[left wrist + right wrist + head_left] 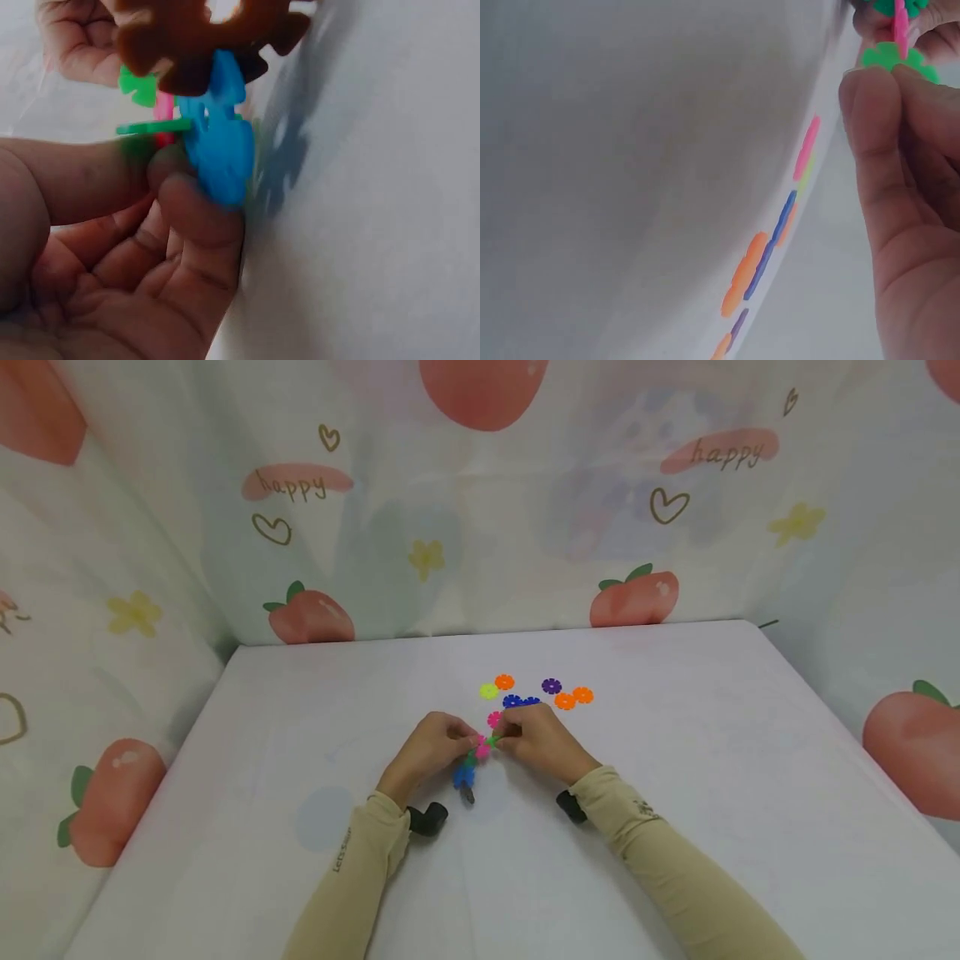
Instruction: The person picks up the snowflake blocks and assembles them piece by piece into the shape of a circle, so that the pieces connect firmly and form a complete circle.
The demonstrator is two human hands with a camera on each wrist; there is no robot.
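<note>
My left hand (pixel 438 745) grips a short chain of interlocking snowflake discs between thumb and fingers. The chain runs from a brown disc (pixel 196 56) through a blue disc (pixel 221 154) and a dark green disc (pixel 146 128) to a pink disc (pixel 482 749). A light green disc (pixel 889 57) is pinched between the thumb and finger of my right hand (pixel 540 739). Its edge meets the pink disc at the chain's far end, and the two hands are close together. In the right wrist view the light green disc stands crosswise to the pink one.
Loose discs lie just beyond the hands: orange (pixel 505 682), yellow (pixel 489 692), purple (pixel 552 686), dark blue (pixel 512 702) and pink (pixel 494 719), with two more orange ones at the right. A white cloth (pixel 285 877) covers the table, and a printed curtain (pixel 480 485) hangs behind.
</note>
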